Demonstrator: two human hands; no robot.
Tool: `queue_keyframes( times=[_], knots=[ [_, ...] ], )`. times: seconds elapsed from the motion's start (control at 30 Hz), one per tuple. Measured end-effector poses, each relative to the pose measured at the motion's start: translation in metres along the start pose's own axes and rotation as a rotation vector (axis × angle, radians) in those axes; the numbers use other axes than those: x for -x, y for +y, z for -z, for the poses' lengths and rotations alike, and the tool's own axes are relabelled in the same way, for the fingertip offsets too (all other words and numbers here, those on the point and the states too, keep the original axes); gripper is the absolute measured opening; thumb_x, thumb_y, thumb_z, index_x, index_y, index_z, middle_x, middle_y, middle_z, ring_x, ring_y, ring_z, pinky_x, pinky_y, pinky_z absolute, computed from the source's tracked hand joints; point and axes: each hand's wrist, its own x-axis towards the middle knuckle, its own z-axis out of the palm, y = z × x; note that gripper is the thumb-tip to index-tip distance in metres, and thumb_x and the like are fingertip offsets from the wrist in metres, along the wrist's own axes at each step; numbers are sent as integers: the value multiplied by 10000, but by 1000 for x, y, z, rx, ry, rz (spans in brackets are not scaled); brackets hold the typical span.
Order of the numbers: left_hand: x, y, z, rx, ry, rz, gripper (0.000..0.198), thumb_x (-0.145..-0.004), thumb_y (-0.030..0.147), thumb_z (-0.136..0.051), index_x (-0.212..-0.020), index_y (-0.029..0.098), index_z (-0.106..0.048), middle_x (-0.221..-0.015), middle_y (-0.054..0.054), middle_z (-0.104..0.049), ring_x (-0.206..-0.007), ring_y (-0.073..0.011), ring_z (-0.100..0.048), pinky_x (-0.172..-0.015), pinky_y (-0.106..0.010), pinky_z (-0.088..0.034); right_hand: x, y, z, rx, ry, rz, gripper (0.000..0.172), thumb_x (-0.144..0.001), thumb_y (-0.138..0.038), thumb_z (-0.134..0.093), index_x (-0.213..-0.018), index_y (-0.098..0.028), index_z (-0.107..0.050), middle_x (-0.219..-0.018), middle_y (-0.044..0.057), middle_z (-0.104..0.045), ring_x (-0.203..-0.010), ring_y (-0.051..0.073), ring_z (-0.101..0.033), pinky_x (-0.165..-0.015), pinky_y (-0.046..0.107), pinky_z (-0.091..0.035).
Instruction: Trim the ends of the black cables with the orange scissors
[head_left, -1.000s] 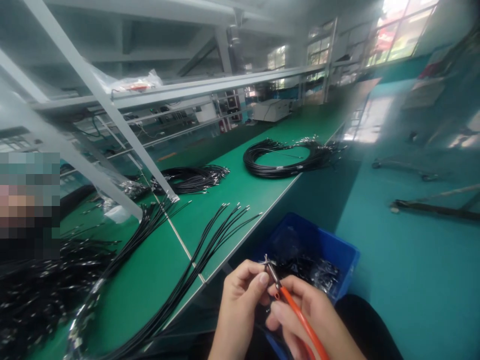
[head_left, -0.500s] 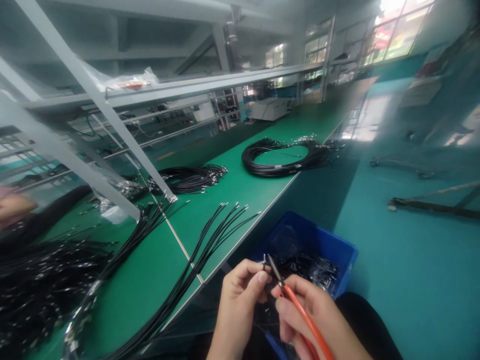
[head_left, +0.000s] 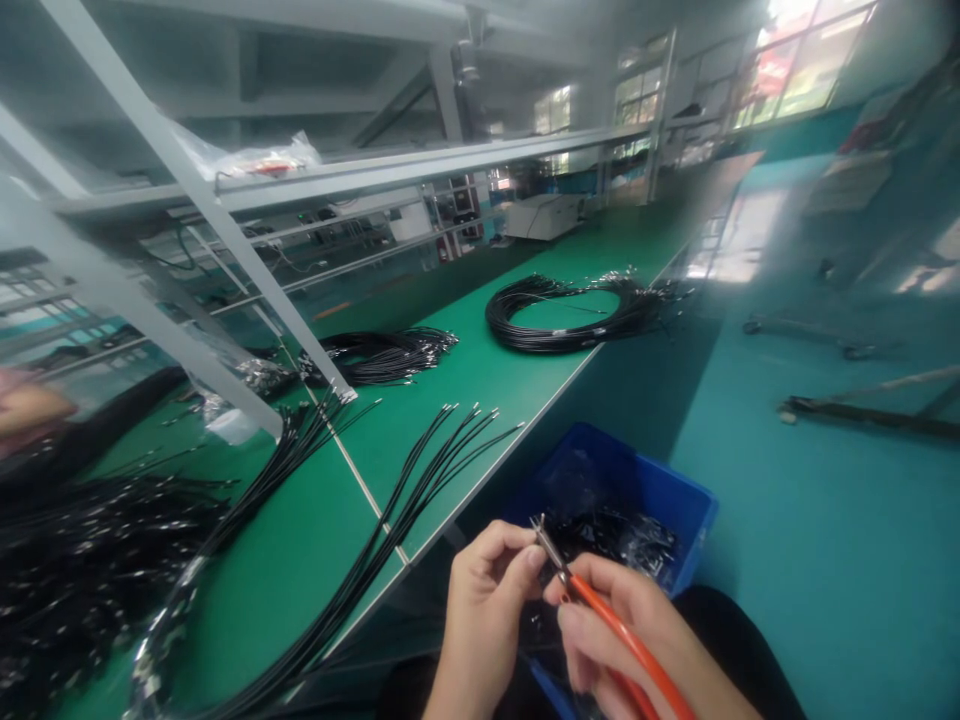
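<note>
My left hand [head_left: 491, 590] pinches the end of a black cable between thumb and forefinger; only its small metal tip shows, and the fingers cover the rest. My right hand [head_left: 619, 620] is wrapped round orange-handled pliers [head_left: 619, 630], whose slim metal jaws point up and to the left. The jaw tips are at the cable's tip, just above my left fingertips. I cannot tell whether the jaws are closed on it. On the green table beside my left hand lies a bundle of black cables [head_left: 367, 555] with pale metal ends.
Below the table edge stands a blue bin [head_left: 694, 530] with dark plastic-wrapped pieces. Coiled black cables [head_left: 551, 338] lie farther along the green table [head_left: 465, 385]. A heap of black cables [head_left: 90, 560] is at left, near another person's arm [head_left: 34, 410]. A white shelf post [head_left: 247, 290] rises from the table.
The pliers' jaws have moved left, from just beside the cable's tip to meet it. My left hand has shifted slightly to the right.
</note>
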Motion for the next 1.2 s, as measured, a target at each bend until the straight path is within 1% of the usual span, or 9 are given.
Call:
queue_keyframes(
  times=[0.17,0.33,0.47,0.57,0.63,0.73,0.83,1.07,1.2],
  knots=[
    [0,1,-2,-21,12,-4,122,-741,258,-668,-708,141,-668,-662,-8,-600,-597,-125,-540,-550,-212,-463,-2,-1,1,62,33,-19,351,-734,-450,-646,-847,-165,-476,-507,-22,-605,-236,6,-328,-279,139,-220],
    [-4,-2,-2,-85,16,-25,116,-758,254,-651,-732,144,-675,-642,0,-586,-570,-109,-507,-534,-197,-430,1,1,1,240,144,-78,193,-721,-293,-642,-766,-185,-489,-450,-56,-560,-281,30,-354,-328,155,-271],
    [-5,-1,-2,-130,24,-22,111,-752,256,-654,-744,149,-677,-635,3,-587,-539,-99,-494,-516,-191,-413,1,9,5,263,337,156,204,-640,-179,-680,-789,-191,-540,-566,-54,-550,-505,102,-519,-478,200,-394],
    [-1,1,-4,-171,28,-19,118,-744,265,-658,-732,149,-674,-637,-4,-597,-528,-104,-493,-507,-196,-408,-5,7,5,260,545,346,321,-645,-200,-695,-910,-218,-514,-709,-19,-607,-691,164,-591,-637,262,-474],
    [2,2,-7,-223,34,-47,117,-743,266,-657,-713,154,-673,-632,-7,-595,-538,-115,-498,-510,-200,-402,-9,0,1,241,605,400,352,-664,-240,-708,-945,-227,-496,-776,1,-623,-773,186,-606,-711,290,-489],
    [6,3,-10,-336,46,-121,114,-755,251,-643,-688,164,-676,-635,-17,-602,-580,-140,-528,-543,-212,-404,-12,-12,-6,182,604,431,314,-721,-288,-681,-970,-229,-499,-824,18,-634,-824,195,-613,-728,290,-500],
    [9,4,-11,-421,48,-175,125,-766,245,-627,-684,167,-681,-642,-29,-615,-596,-156,-550,-559,-221,-405,-14,-15,-11,170,628,440,313,-695,-274,-703,-939,-222,-514,-799,17,-640,-782,193,-627,-702,284,-516],
    [12,7,-11,-390,59,-116,156,-766,271,-623,-653,168,-656,-607,-14,-580,-559,-144,-509,-532,-216,-390,-16,-5,-12,72,586,450,301,-688,-237,-689,-934,-235,-516,-755,1,-654,-788,189,-647,-692,270,-532],
    [11,6,-11,-423,71,-117,166,-769,279,-614,-655,166,-657,-617,-21,-586,-576,-151,-511,-543,-221,-392,-18,-5,-16,68,651,483,311,-658,-232,-712,-910,-239,-529,-743,-3,-653,-774,192,-650,-711,287,-535]
  ],
)
